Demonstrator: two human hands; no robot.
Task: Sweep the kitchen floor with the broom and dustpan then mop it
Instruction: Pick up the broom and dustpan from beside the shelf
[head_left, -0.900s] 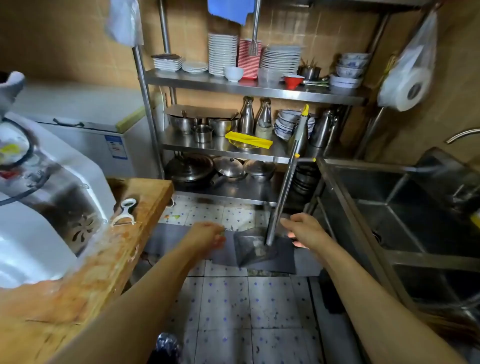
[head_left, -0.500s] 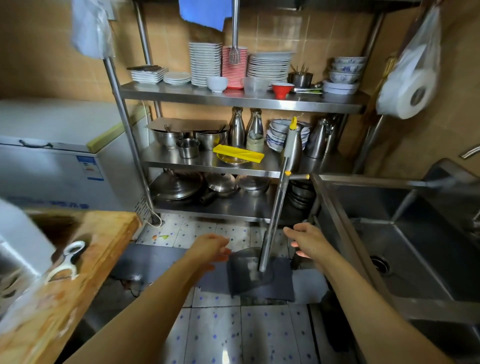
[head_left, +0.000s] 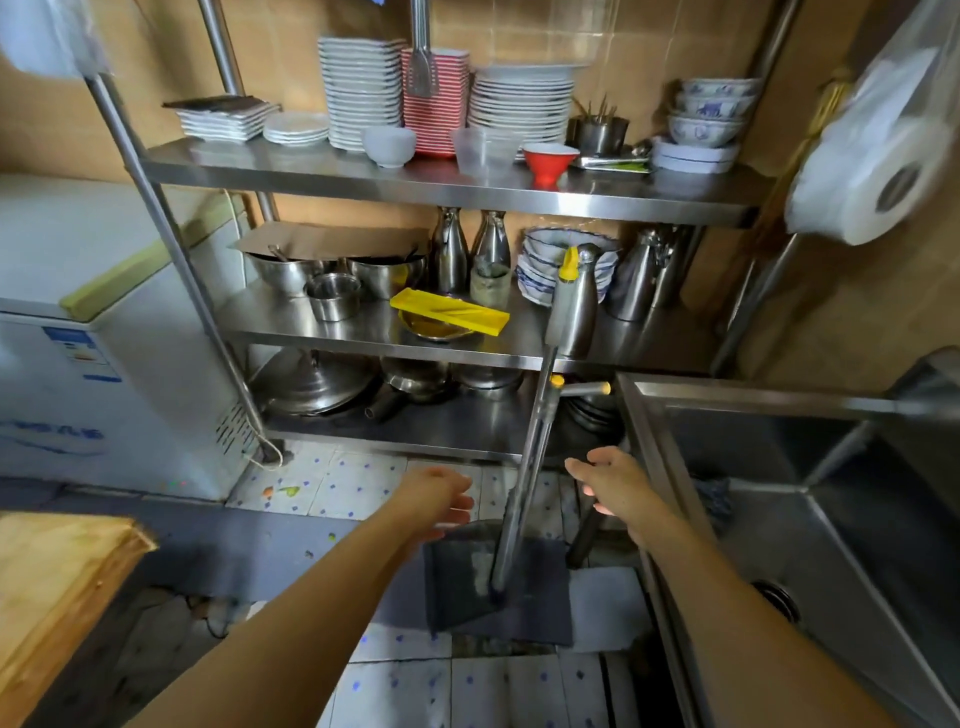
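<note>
The dustpan stands on the floor at your 12 o'clock, its handle leaning toward 1 o'clock against the shelf. Your left hand and right hand flank it, fingers loose, holding nothing.

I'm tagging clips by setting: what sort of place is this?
Probably a restaurant or canteen kitchen: a steel rack carries tall stacks of plates and metal pots, with a deep steel sink beside it.

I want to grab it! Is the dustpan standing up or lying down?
Standing: the dustpan sits on the floor, its handle leaning against the shelf.
</note>
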